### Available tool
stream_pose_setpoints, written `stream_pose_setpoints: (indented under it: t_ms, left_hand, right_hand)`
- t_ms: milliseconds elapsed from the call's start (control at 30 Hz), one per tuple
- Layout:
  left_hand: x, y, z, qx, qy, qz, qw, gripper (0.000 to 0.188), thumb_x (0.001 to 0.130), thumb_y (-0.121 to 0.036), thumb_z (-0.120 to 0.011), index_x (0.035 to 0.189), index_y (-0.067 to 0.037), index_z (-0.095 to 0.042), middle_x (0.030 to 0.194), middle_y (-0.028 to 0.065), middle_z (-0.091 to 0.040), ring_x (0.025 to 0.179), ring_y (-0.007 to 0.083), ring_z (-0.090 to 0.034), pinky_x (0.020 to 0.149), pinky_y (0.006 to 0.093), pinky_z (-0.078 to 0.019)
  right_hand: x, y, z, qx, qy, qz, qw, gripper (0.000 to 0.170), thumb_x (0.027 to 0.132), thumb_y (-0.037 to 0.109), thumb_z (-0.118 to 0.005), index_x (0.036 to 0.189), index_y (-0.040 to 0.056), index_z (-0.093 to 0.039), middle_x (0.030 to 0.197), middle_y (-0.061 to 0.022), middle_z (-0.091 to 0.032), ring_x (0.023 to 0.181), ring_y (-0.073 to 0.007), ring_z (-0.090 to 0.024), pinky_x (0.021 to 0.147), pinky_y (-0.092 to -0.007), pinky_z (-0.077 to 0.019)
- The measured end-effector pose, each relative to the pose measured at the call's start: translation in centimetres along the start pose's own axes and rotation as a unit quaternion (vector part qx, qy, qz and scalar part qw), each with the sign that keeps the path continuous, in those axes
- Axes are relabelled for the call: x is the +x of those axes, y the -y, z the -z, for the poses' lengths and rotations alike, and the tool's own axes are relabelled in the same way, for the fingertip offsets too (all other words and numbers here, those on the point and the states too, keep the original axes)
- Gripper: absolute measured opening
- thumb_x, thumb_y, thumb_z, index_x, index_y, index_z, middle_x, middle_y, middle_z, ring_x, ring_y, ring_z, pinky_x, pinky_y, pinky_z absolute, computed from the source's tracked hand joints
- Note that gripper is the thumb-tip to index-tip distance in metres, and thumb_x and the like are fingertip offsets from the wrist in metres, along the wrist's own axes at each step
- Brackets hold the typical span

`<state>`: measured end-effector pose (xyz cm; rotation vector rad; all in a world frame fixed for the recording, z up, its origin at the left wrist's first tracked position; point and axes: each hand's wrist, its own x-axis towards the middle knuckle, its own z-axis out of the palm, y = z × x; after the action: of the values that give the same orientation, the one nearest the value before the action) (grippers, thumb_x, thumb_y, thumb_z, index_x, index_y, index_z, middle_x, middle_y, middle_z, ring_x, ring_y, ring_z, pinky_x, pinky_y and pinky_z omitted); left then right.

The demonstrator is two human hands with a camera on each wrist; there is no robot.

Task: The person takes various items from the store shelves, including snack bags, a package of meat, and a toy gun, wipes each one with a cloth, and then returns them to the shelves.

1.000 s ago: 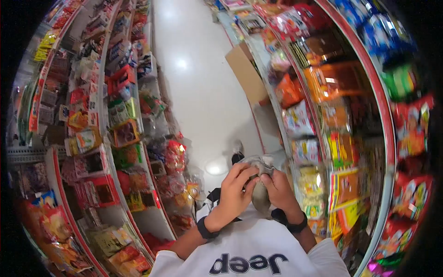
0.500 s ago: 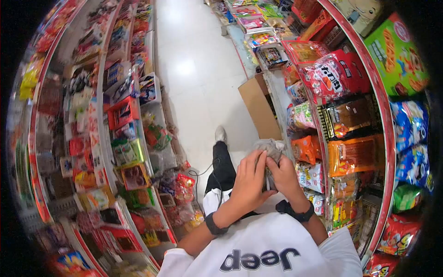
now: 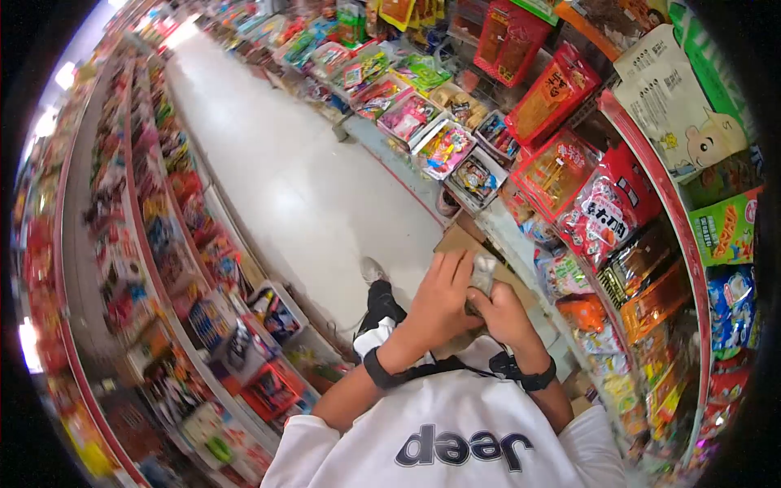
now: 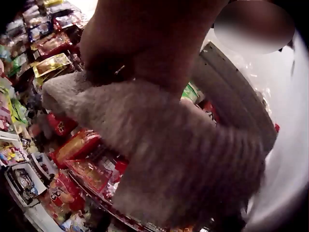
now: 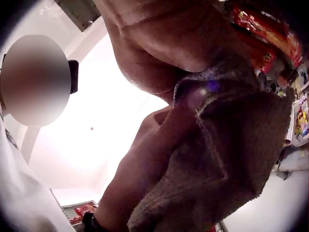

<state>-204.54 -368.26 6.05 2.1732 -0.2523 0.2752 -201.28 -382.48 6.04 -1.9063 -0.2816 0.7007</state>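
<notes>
Cloth [image 3: 482, 275], grey and bunched, sits before the white shirt [image 3: 370, 431], left hand [image 3: 442, 302] and right hand [image 3: 508, 321] both curled round it; the view has swung across the aisle [image 3: 301, 187], yet handling the cloth seems still under way.

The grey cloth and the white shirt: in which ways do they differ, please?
The grey cloth is held in the hands, while the white shirt is worn. The grey cloth looks plain where visible; the white shirt carries dark "Jeep" lettering. Both are fabric.
</notes>
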Motion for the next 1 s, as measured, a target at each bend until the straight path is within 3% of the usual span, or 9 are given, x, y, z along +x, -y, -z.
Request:
stream_pose_setpoints:
  t_ms: [33,167,300,433,467,667,767,933,1000]
  left_hand:
    - [1.0,1.1,1.5,-0.011,0.018,-0.005,1.0,0.083,0.048,-0.01,-0.08,0.121,0.005,-0.043,0.118,0.0216,-0.043,0.104,0.0383,-0.044,0.09,0.0424,-0.0406]
    - [4.2,3.7,4.0,-0.048,0.101,-0.042,0.993,0.083,0.051,-0.004,-0.075,0.124,0.006,-0.037,0.121,0.0226,-0.042,0.108,0.0399,-0.042,0.093,0.042,-0.0385]
    - [6.6,3.7,3.2,-0.083,0.24,-0.089,0.963,0.084,0.054,-0.005,-0.074,0.126,0.005,-0.032,0.121,0.023,-0.041,0.11,0.0408,-0.04,0.095,0.0422,-0.0373]
    - [6.3,0.9,2.4,-0.097,0.334,-0.137,0.928,0.088,0.05,-0.007,-0.077,0.125,0.008,-0.033,0.121,0.0239,-0.041,0.112,0.0402,-0.04,0.096,0.0417,-0.0375]
    - [6.1,0.3,2.2,-0.093,0.346,-0.151,0.921,0.089,0.05,-0.008,-0.077,0.125,0.007,-0.033,0.12,0.0236,-0.042,0.111,0.0401,-0.04,0.096,0.0416,-0.038]
    - [4.6,-1.8,1.3,-0.06,0.295,-0.226,0.926,0.082,0.048,-0.007,-0.077,0.12,0.008,-0.039,0.118,0.0254,-0.044,0.11,0.0432,-0.04,0.093,0.0461,-0.0377]
    - [2.2,-2.3,-0.4,-0.028,0.229,-0.284,0.93,0.084,0.051,-0.01,-0.078,0.121,0.009,-0.036,0.122,0.0295,-0.04,0.111,0.0472,-0.039,0.095,0.0492,-0.0352]
    - [1.3,-5.8,-2.5,-0.066,0.251,-0.262,0.929,0.085,0.051,-0.018,-0.08,0.12,0.007,-0.037,0.12,0.0258,-0.043,0.109,0.0435,-0.042,0.094,0.0473,-0.0362]
    - [1.0,-6.5,-3.3,-0.08,0.301,-0.244,0.918,0.09,0.051,-0.017,-0.08,0.123,0.008,-0.034,0.123,0.0263,-0.04,0.114,0.043,-0.039,0.097,0.0484,-0.0345]
  right_hand:
    - [0.8,1.1,-1.2,0.0,-0.026,0.028,0.999,0.026,0.085,0.008,-0.053,0.107,-0.0041,-0.053,0.096,-0.0186,-0.062,0.088,-0.0331,-0.061,0.079,-0.037,-0.0456]
    - [2.6,4.0,-3.5,-0.032,-0.187,0.015,0.982,0.023,0.085,0.01,-0.053,0.103,-0.005,-0.053,0.084,-0.0253,-0.061,0.085,-0.0423,-0.06,0.072,-0.0416,-0.0476]
    - [1.3,3.8,-3.9,0.024,-0.286,-0.088,0.954,0.018,0.088,0.008,-0.049,0.098,-0.0058,-0.054,0.076,-0.0153,-0.06,0.072,-0.0192,-0.057,0.068,-0.0338,-0.0465]
    - [-2.8,3.0,-4.6,0.064,-0.427,-0.088,0.898,0.023,0.087,0.014,-0.053,0.091,-0.0089,-0.053,0.069,-0.0261,-0.058,0.066,-0.0432,-0.057,0.059,-0.0415,-0.0458]
    - [-3.4,2.8,-4.8,0.039,-0.443,-0.089,0.891,0.023,0.087,0.014,-0.053,0.091,-0.0088,-0.053,0.069,-0.0266,-0.057,0.066,-0.0435,-0.057,0.059,-0.0424,-0.0458]
    - [-5.0,2.8,-4.2,0.049,-0.405,-0.078,0.91,0.023,0.085,0.014,-0.056,0.093,-0.0068,-0.053,0.065,-0.0268,-0.056,0.064,-0.0451,-0.056,0.058,-0.0473,-0.0447]
    - [-6.0,2.4,-3.4,0.001,-0.45,-0.029,0.893,0.023,0.084,0.013,-0.056,0.096,-0.0061,-0.053,0.064,-0.0267,-0.056,0.064,-0.0444,-0.056,0.057,-0.0478,-0.0444]
    - [-9.5,1.0,-2.0,0.034,-0.494,-0.053,0.867,0.024,0.087,0.018,-0.055,0.084,-0.0059,-0.06,0.068,-0.0264,-0.057,0.066,-0.0429,-0.057,0.057,-0.0435,-0.0451]
    - [-10.8,-0.2,-1.6,0.106,-0.522,-0.033,0.846,0.029,0.089,0.021,-0.052,0.082,-0.0056,-0.06,0.064,-0.0208,-0.058,0.059,-0.0333,-0.058,0.057,-0.038,-0.0444]
